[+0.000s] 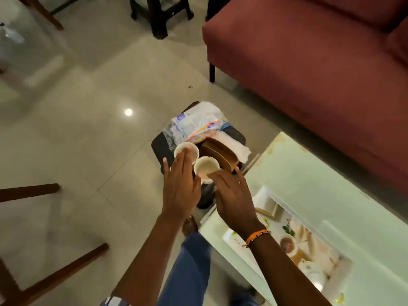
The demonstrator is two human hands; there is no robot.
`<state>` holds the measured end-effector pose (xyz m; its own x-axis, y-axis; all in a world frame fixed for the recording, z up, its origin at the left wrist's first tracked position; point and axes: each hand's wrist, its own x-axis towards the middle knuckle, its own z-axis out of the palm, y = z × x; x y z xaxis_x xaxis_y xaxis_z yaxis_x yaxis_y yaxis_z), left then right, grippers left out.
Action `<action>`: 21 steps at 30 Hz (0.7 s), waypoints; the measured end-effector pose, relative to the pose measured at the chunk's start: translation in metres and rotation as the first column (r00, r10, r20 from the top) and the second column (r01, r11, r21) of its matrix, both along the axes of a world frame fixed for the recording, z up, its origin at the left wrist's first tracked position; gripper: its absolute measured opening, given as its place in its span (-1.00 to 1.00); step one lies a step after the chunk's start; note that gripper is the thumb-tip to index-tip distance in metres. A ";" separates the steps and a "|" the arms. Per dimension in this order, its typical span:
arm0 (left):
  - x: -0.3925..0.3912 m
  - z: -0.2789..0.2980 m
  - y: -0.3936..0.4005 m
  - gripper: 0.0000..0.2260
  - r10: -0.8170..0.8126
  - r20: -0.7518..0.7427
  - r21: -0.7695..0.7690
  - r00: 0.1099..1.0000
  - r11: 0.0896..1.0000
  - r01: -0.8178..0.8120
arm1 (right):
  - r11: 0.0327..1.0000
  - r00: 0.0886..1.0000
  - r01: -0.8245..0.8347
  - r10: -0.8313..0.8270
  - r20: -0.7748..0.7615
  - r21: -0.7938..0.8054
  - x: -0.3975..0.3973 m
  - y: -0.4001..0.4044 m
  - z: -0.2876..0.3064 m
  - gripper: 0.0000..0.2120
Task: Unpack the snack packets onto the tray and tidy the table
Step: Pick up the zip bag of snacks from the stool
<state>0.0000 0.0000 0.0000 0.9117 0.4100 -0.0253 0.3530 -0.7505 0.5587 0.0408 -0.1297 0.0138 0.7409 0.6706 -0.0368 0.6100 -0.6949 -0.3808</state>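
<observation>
Head view, looking down over a dark waste bin (pixel 162 149) that stands on the tiled floor (pixel 77 129), just off the corner of a glass-topped table (pixel 309 173). The bin is piled full: crumpled clear plastic snack packets (pixel 196 124) lie on top at the far side, with a brown cardboard box (pixel 220 153) and a white paper napkin (pixel 234 144) beside them toward the table.

Two white paper cups sit at the near rim of the heap. The left hand (pixel 180 186) is flat, its fingers (pixel 183 160) extended and close together, their tips lying over the left cup (pixel 186 150) without closing round it. The right hand (pixel 234 202) (an orange beaded bracelet (pixel 257 236) at the wrist) reaches in with fingers loosely spread, the tips at the near rim of the right cup (pixel 206 167); a firm grip on the cup cannot be told.

A printed tray (pixel 304 246) shows at the table, lower right. A maroon sofa (pixel 309 62) stands behind.
</observation>
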 end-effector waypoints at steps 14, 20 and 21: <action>0.121 -0.159 0.150 -0.61 0.442 -0.483 -0.701 0.756 0.322 -0.637 | 0.975 0.947 0.209 -0.183 -0.265 0.073 0.138 0.134 -0.122 -0.53; 0.135 -0.166 0.155 -0.63 0.454 -0.493 -0.776 0.742 0.155 -0.611 | 0.980 0.934 0.198 -0.185 -0.304 0.012 0.150 0.142 -0.137 -0.50; 0.136 -0.167 0.155 -0.67 0.453 -0.497 -0.779 0.740 0.144 -0.611 | 0.978 0.933 0.208 -0.191 -0.306 0.024 0.150 0.141 -0.137 -0.51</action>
<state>0.1361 0.1554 -0.1668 0.4319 0.4495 -0.7819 0.5626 0.5434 0.6231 0.1909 0.0116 -0.1230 0.8197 0.5174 -0.2456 0.3121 -0.7631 -0.5659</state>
